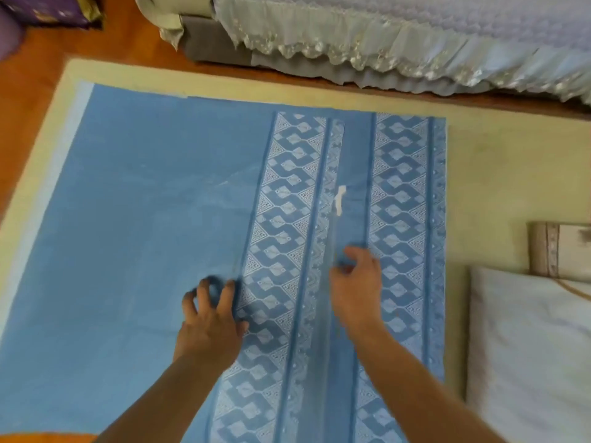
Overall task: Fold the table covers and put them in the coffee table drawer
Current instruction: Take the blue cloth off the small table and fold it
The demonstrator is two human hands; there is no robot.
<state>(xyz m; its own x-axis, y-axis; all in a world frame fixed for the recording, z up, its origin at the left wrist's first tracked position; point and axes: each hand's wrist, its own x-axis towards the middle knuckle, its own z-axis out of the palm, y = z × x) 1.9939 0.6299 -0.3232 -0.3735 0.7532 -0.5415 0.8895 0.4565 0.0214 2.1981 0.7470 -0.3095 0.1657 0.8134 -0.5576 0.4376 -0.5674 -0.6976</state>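
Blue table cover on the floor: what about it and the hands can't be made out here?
- Blue table cover: near end cut off by the head view's bottom edge.
- Left hand: its fingers are motion-blurred, so the grip is unclear.
- White tag: too small to read.

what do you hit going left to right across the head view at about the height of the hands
beige rug border → plain blue part of the table cover → left hand → patterned band of the cover → right hand → second patterned band → bare beige rug → white cushion
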